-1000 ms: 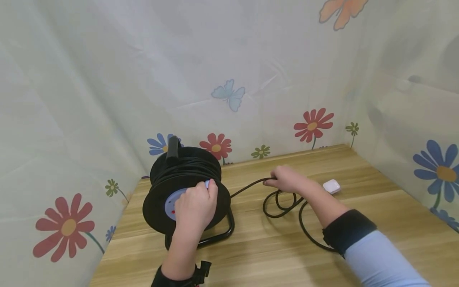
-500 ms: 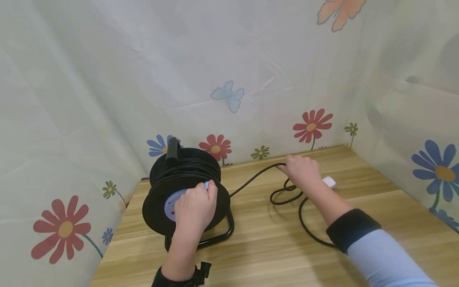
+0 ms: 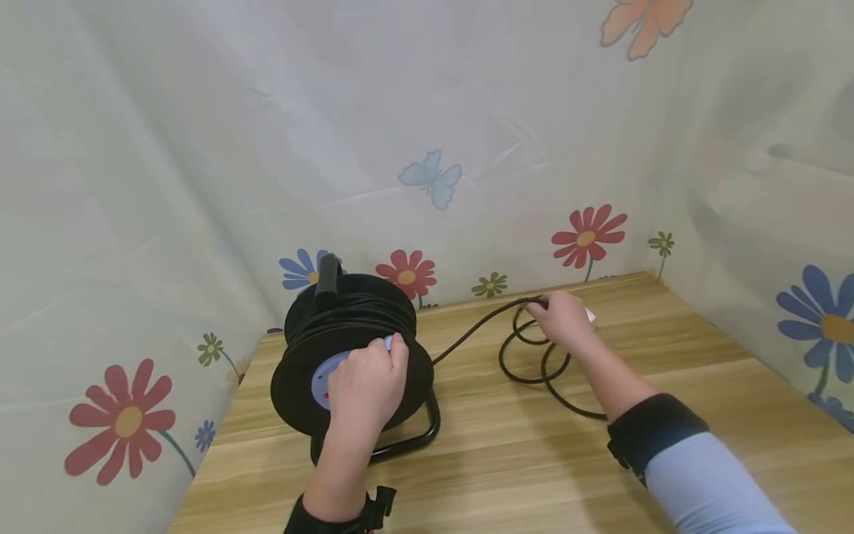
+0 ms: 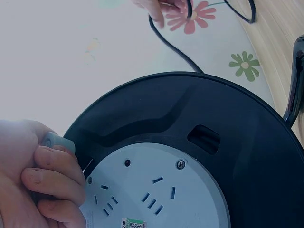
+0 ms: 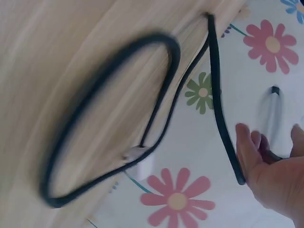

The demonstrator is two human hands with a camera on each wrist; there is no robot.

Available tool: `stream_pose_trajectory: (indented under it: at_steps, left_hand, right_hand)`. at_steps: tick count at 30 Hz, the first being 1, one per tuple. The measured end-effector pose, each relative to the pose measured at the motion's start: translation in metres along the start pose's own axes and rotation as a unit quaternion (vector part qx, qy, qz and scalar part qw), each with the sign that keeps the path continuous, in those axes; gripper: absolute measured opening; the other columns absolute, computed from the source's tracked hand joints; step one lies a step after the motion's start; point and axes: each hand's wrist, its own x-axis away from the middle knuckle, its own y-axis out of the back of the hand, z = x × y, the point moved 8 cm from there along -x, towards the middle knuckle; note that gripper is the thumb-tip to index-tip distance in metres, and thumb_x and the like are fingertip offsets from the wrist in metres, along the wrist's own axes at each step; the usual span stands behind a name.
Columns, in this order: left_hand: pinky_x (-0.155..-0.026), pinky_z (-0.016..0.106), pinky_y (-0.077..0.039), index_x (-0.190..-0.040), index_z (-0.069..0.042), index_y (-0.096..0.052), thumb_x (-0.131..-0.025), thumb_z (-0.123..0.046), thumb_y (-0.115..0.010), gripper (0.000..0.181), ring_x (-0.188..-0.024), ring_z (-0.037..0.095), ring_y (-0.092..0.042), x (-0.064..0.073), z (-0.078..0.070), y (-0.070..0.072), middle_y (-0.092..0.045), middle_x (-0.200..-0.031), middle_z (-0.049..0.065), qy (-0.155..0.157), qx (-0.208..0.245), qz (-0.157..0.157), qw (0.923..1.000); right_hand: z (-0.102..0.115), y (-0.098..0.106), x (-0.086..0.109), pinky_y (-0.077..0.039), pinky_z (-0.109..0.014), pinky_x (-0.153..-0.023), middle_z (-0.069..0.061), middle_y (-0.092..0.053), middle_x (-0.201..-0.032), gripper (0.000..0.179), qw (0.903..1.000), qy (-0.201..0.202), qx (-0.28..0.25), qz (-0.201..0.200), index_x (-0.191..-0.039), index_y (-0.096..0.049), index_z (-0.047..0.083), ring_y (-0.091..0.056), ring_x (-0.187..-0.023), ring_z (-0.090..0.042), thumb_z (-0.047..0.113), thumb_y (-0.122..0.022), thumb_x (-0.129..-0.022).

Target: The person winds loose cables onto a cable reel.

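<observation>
A black cable reel point(image 3: 300, 393) with a pale blue-grey socket plate point(image 4: 156, 190) stands at the left of the table. My left hand point(image 3: 367, 378) grips the small light-blue crank knob point(image 4: 59, 141) on its front flange, close beside the sockets. From the wound drum a black cable point(image 3: 477, 326) rises to the right. My right hand point(image 3: 565, 320) holds this cable between thumb and fingers, above the tabletop. Beyond the hand the cable hangs in loose loops. Its white plug point(image 5: 142, 164) is mostly hidden behind the right hand in the head view.
The reel has a black carrying handle point(image 3: 327, 278) on top and a tubular foot point(image 3: 407, 445) on the wooden table point(image 3: 480, 475). A white curtain point(image 3: 320, 111) printed with flowers and butterflies encloses the back and both sides.
My right hand has moved right and towards the back along with the cable. The loops have shifted, and the plug has come left and back. My left hand stays at the knob.
</observation>
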Motion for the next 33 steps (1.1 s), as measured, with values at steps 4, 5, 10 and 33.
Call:
stream_pose_trajectory:
  at_steps: [4, 5, 10, 33]
  left_hand:
    - [-0.041, 0.037, -0.038, -0.062, -0.013, -0.049, -0.100, -0.045, -0.031, 0.053, -0.047, 0.021, -0.046, 0.000, -0.002, 0.000, -0.049, -0.054, 0.003, 0.003, -0.002, 0.004, 1.0000]
    - [-0.041, 0.037, -0.038, -0.062, -0.013, -0.049, -0.100, -0.045, -0.031, 0.053, -0.047, 0.021, -0.046, 0.000, -0.002, 0.000, -0.049, -0.054, 0.003, 0.004, -0.002, 0.005, 1.0000]
    - [-0.041, 0.036, -0.038, -0.063, -0.012, -0.049, -0.100, -0.045, -0.031, 0.053, -0.047, 0.021, -0.046, 0.000, -0.002, -0.002, -0.047, -0.054, 0.003, 0.007, -0.004, 0.015, 0.9998]
    - [-0.041, 0.038, -0.037, -0.063, -0.013, -0.049, -0.100, -0.046, -0.029, 0.053, -0.047, 0.021, -0.046, 0.000, -0.003, -0.001, -0.052, -0.058, 0.005, 0.006, -0.005, 0.009, 0.9999]
  right_hand:
    - [-0.015, -0.003, -0.001, -0.051, -0.035, -0.053, -0.004, -0.053, -0.063, 0.033, 0.9879, -0.043, -0.137, 0.058, -0.097, -0.063, 0.001, -0.054, -0.049, -0.015, 0.030, -0.050, -0.101]
    - [-0.016, -0.002, -0.001, -0.051, -0.034, -0.053, -0.005, -0.052, -0.067, 0.032, 0.9842, -0.047, -0.155, 0.072, -0.099, -0.063, 0.000, -0.051, -0.047, -0.014, 0.029, -0.051, -0.100]
    - [-0.018, 0.014, -0.002, -0.035, -0.031, -0.051, -0.011, -0.054, -0.093, 0.031, 0.9836, -0.037, -0.144, 0.102, -0.106, -0.062, 0.003, -0.032, -0.047, -0.011, 0.031, -0.064, -0.093]
    - [-0.027, 0.071, -0.013, -0.039, -0.035, -0.051, -0.003, -0.046, -0.062, 0.039, 0.9967, 0.056, 0.037, 0.045, -0.076, -0.052, 0.005, -0.052, -0.054, -0.024, 0.039, -0.067, -0.089]
